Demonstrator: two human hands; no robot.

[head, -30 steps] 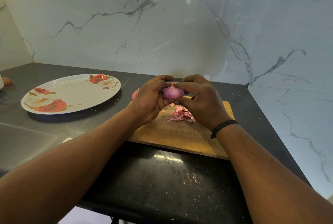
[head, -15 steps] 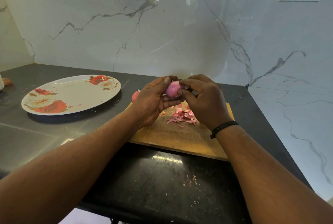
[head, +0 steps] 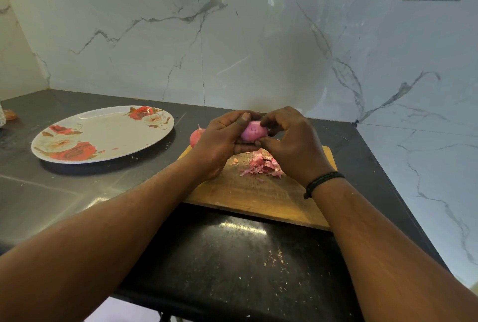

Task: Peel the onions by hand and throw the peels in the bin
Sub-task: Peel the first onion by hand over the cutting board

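Over the rectangular wooden chopping board (head: pixel 258 192) we close our left hand (head: pixel 219 145) and right hand (head: pixel 292 145) together around the small pink peeled onion (head: pixel 252 132), gripped between both sets of fingertips above the heap of pink papery peels (head: pixel 261 166).

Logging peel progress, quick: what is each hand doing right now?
Left hand: closed on the onion.
Right hand: fingertips gripping the same onion.

Your left hand (head: pixel 219 140) & right hand (head: pixel 292 143) both grip small pink peeled onion (head: pixel 252 132) above wooden cutting board (head: pixel 248 192); pink peel scraps (head: pixel 261 166) lie under it, w/ another reddish onion (head: pixel 195 136) just behind left hand.
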